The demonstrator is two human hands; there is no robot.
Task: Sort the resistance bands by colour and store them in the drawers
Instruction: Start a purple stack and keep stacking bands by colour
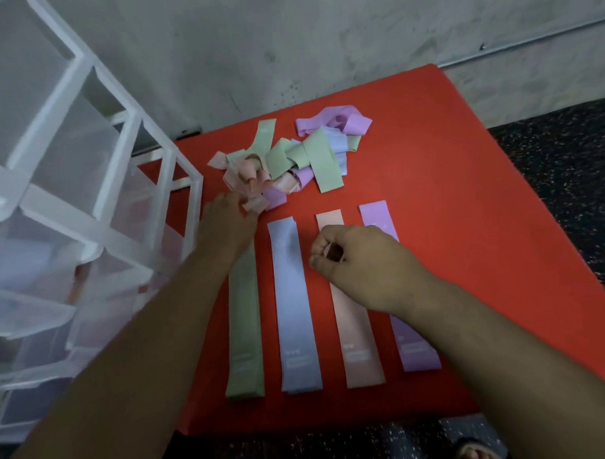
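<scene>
bands lie flat in a row on the near part of the red surface (465, 223): green band (244, 317), blue band (295, 315), pink band (354, 337), purple band (415, 349), left to right. the right hand (360, 265) hovers over the pink band with fingers curled; whether it pinches anything cannot be told. the left hand (225, 225) touches the near edge of the tangled pile (291, 157) beyond, blurred, its grip unclear. clear plastic drawers (70, 203) stand at the left.

Red surface (465, 223), grey concrete wall (287, 41), dark speckled floor (566, 168)
</scene>
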